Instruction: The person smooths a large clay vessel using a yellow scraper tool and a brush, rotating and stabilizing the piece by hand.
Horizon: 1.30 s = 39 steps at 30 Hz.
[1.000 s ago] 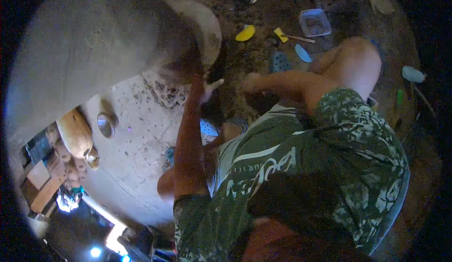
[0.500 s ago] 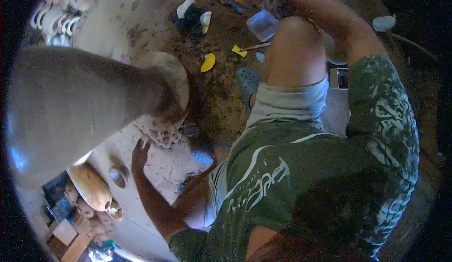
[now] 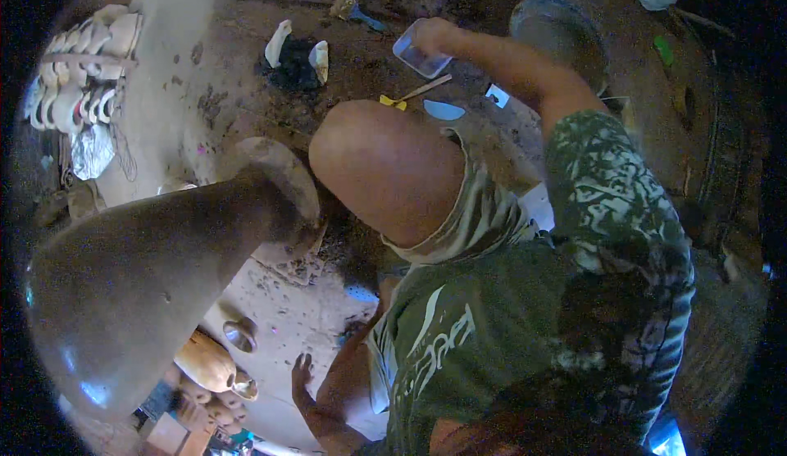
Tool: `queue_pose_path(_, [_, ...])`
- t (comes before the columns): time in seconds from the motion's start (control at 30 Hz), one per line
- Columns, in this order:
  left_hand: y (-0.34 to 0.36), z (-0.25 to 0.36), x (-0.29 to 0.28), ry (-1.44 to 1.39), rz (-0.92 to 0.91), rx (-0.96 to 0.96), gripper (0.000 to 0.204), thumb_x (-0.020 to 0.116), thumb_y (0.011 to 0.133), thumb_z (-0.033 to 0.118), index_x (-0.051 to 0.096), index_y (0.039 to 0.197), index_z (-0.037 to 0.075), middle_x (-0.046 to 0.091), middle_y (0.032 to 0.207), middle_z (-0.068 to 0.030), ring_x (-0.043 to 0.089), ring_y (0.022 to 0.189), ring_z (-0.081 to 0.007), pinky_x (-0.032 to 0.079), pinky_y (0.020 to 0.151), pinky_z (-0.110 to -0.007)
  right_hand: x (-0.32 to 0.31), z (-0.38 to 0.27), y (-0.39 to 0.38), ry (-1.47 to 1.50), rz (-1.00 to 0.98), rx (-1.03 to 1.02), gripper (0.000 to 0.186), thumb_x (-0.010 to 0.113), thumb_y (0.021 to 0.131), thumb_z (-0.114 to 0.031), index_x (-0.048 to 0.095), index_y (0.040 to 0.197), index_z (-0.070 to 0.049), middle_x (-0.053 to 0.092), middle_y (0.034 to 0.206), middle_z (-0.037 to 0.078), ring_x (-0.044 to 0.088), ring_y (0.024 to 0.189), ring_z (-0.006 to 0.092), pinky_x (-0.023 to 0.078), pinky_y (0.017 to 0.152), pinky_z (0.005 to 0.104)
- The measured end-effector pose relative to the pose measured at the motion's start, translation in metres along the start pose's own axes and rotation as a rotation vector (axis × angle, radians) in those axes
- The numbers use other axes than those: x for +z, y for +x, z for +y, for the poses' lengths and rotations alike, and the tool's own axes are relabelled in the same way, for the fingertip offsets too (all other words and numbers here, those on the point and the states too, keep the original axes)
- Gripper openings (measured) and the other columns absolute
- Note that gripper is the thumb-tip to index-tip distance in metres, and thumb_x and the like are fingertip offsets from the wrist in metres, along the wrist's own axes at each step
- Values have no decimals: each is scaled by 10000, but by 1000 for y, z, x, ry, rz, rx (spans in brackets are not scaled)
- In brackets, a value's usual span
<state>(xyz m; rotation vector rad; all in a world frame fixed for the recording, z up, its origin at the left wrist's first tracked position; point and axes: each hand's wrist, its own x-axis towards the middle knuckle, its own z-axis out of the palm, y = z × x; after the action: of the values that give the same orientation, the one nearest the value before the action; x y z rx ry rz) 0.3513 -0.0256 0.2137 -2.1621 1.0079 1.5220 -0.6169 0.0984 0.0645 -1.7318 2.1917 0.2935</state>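
Observation:
My right hand [image 3: 434,36] reaches over a clear plastic tub [image 3: 420,61], its fingers hidden at or inside the rim. My left hand [image 3: 303,376] is low beside my leg, above the pale floor, fingers apart and holding nothing. A large smooth brown clay vessel [image 3: 156,267] fills the left side, its narrow end meeting a round disc [image 3: 283,169]. Close to the tub are a wooden-handled stick [image 3: 428,87], a yellow piece [image 3: 393,103] partly behind my knee, and a pale half-round piece [image 3: 443,110].
A brush-like tool [image 3: 361,13] and a dark heap with white pieces [image 3: 299,67] lie farther off. A round basin [image 3: 561,38] stands beyond my right forearm. At lower left are an orange-tan vessel [image 3: 206,361] and a small bowl [image 3: 240,335]. Curved pale pieces [image 3: 82,71] are stacked far left.
My right hand has come from near the brush-like tool to the tub. My left hand has drawn back from the vessel's base toward my leg. The view has shifted; my knee now hides the yellow oval.

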Motion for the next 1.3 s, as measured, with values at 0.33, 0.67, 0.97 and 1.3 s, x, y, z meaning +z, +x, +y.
queue_pose_path(0.33, [-88, 5, 41, 88, 174, 96, 851, 599, 872, 637, 320, 1514, 154, 541, 1394, -165, 529, 1240, -344, 370, 1006, -542, 50, -4, 52, -26, -94, -102, 291, 545, 872, -130, 699, 1110, -64, 691, 1139, 153, 670, 1048, 336, 557, 877, 454])
queue_pose_path(0.67, [-73, 13, 39, 69, 186, -46, 885, 606, 858, 654, 306, 1520, 150, 549, 1386, -171, 536, 1238, -342, 364, 1006, -547, 30, -4, 65, 47, -338, -56, 308, 580, 856, -107, 706, 1137, -114, 682, 1175, 127, 661, 1060, 314, 553, 825, 442])
queue_pose_path(0.97, [-74, 42, 37, 77, 179, -53, 915, 613, 846, 670, 295, 1525, 146, 556, 1379, -177, 542, 1236, -340, 359, 1005, -551, 141, 41, 87, 260, 87, 134, 207, 616, 770, -145, 746, 906, -59, 710, 901, 200, 694, 879, 323, 554, 743, 468])
queue_pose_path(1.3, [-62, 43, 44, 98, 184, -118, 904, 605, 857, 659, 297, 1521, 127, 566, 1365, -178, 552, 1227, -338, 363, 1007, -551, 56, 0, 62, 201, -203, 63, 283, 650, 729, -131, 727, 981, -27, 712, 990, 192, 692, 889, 351, 547, 760, 477])
